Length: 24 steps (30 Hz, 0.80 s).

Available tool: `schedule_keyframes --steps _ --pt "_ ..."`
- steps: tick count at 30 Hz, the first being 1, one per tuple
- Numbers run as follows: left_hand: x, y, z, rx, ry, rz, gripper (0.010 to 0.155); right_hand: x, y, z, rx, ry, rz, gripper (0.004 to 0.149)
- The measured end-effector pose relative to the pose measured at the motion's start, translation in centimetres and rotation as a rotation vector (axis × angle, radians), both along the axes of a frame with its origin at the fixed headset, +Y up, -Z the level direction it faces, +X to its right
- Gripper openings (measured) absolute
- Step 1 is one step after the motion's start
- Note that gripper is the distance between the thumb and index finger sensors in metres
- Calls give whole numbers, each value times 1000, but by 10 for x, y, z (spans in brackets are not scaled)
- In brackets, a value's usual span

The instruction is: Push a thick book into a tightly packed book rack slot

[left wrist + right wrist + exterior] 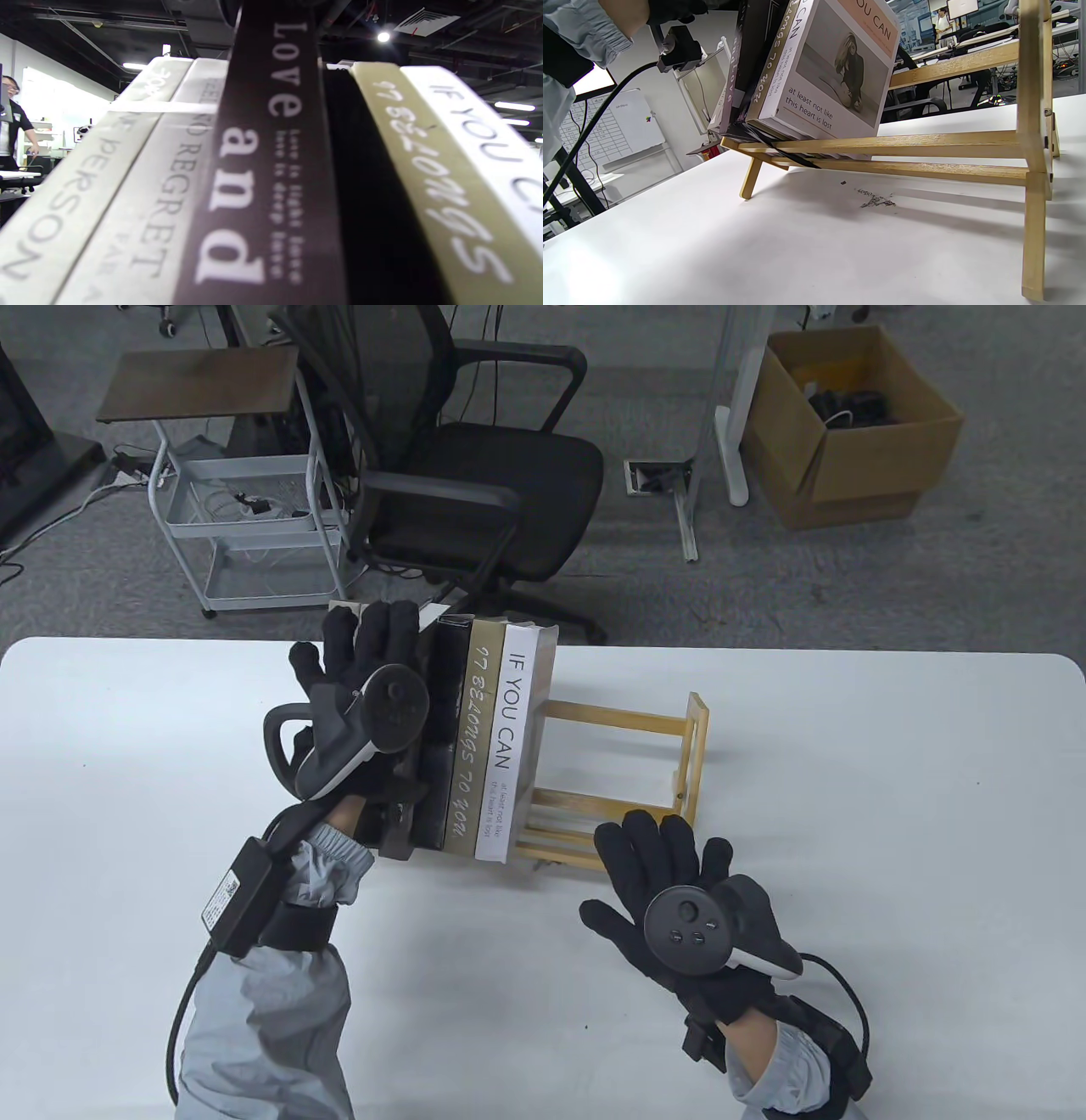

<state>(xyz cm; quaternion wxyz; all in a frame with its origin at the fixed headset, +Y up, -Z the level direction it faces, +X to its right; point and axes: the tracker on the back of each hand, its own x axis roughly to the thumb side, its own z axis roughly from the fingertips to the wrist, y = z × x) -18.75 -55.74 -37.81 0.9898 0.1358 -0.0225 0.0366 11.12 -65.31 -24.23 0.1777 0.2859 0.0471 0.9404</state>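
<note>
A wooden book rack (691, 755) stands on the white table (891, 831), with several books packed upright at its left end. From the right they are a white "IF YOU CAN" book (516, 746), a gold book (478, 738) and a black book (445, 729). My left hand (365, 678) lies flat over the spines further left, fingers spread, pressing on a dark brown "LOVE and" book (263, 169) that juts out from between its neighbours. My right hand (670, 882) is open, fingers spread, just in front of the rack's front rail, touching no book. The right wrist view shows the rack (925, 144) and the leaning white book (835, 72).
Two pale spines (127, 178) sit left of the brown book. The rack's right half holds no books. A black smudge (876, 200) marks the table under the rack. Beyond the far table edge are an office chair (475, 475), a wire cart (246, 517) and a cardboard box (848, 424).
</note>
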Motion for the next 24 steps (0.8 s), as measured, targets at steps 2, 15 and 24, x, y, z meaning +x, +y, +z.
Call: schedule_keyframes --steps 2,15,24 --pt "0 -3 -4 0 12 -5 56 0 0 0 0 0 1 78" --pt "5 -14 -28 -37 45 -25 56 0 0 -1 -4 -6 -2 78" --pt "8 -17 -35 -55 65 -36 56 -1 -1 -1 -9 -2 9 78"
